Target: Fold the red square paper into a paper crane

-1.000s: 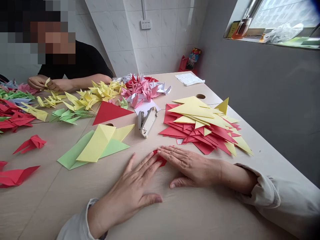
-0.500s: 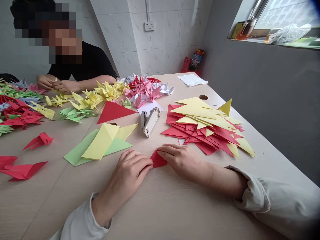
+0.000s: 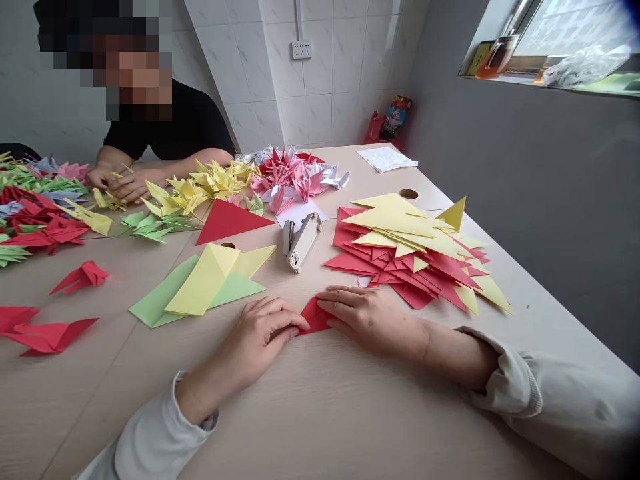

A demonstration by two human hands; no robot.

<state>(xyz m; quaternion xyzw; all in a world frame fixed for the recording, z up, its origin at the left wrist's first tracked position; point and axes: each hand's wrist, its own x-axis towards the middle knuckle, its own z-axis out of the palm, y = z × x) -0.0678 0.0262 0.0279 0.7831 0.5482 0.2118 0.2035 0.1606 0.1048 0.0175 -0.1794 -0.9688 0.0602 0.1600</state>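
A small folded sheet of red paper lies on the table between my two hands. My left hand pinches its left corner between thumb and fingers. From the right, my right hand holds the paper, its fingers laid together over the upper edge and covering the right part. Just beyond my right hand is a pile of red and yellow folded paper sheets. Green folded paper and yellow folded paper rest past my left hand.
A stapler stands in the middle, near a red paper triangle. Folded paper cranes in yellow, pink and other colours spread along the far side. A person in black sits opposite, hands among yellow pieces.
My left hand has shifted its fingers slightly at the paper's left corner, and more red shows there. My right hand stays nearly in place. The person opposite has moved their hands.
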